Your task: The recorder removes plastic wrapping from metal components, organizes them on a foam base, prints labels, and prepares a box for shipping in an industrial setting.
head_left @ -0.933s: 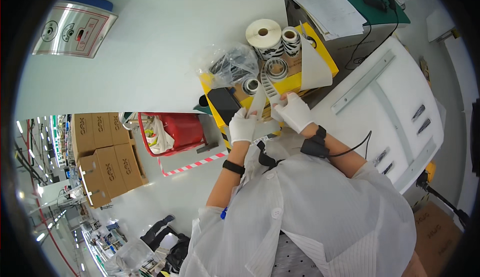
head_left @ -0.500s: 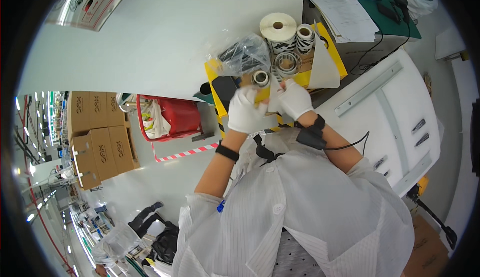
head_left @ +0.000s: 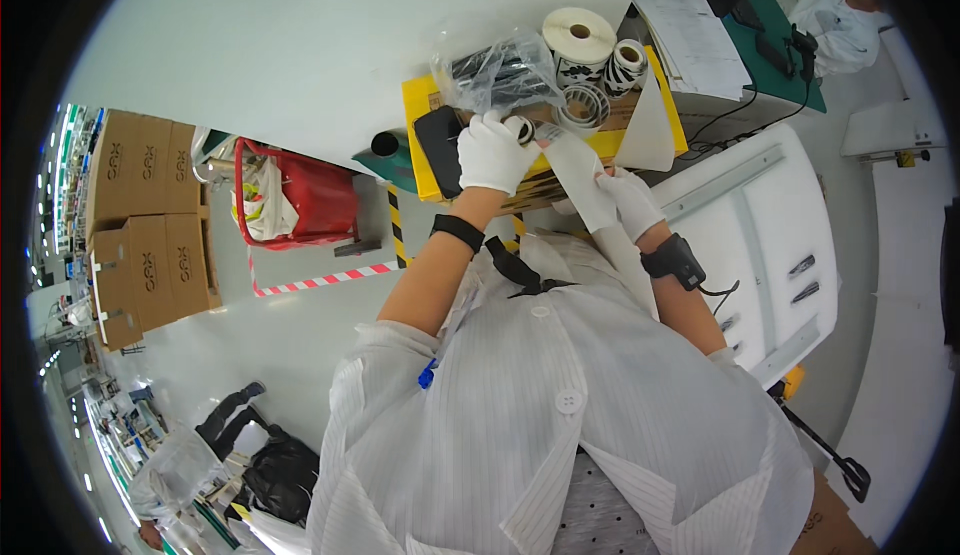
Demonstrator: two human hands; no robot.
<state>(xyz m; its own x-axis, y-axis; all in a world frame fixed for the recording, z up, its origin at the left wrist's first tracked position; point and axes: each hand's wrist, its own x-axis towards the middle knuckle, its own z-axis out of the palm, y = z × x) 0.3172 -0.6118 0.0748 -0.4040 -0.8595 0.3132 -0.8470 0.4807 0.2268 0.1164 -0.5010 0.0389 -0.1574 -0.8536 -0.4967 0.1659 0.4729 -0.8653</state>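
Note:
My gloved left hand [head_left: 495,157] is closed on a small label roll [head_left: 525,131] above the near edge of a yellow-edged cardboard box [head_left: 424,97]. From this roll a pale strip of labels [head_left: 578,181] runs down toward my body. My right hand [head_left: 630,203], also gloved, pinches the strip's right edge. Left of my left hand lies a flat black rectangular object [head_left: 437,147]. Behind the hands stand a large label roll [head_left: 580,43], a smaller patterned roll [head_left: 624,67] and a grey ring-shaped roll [head_left: 582,108]. A clear plastic bag [head_left: 500,70] with dark items lies beside them.
A loose white sheet [head_left: 650,130] hangs over the box's right side. Papers [head_left: 690,35] and cables lie on the green desk. To the right is a white panel [head_left: 760,245] with metal strips; to the left, a red basket [head_left: 320,200] and stacked cartons [head_left: 150,225].
My hands, close together before, are now apart, with a longer length of strip stretched between them. My right hand has moved right and toward me. The whole view has shifted slightly.

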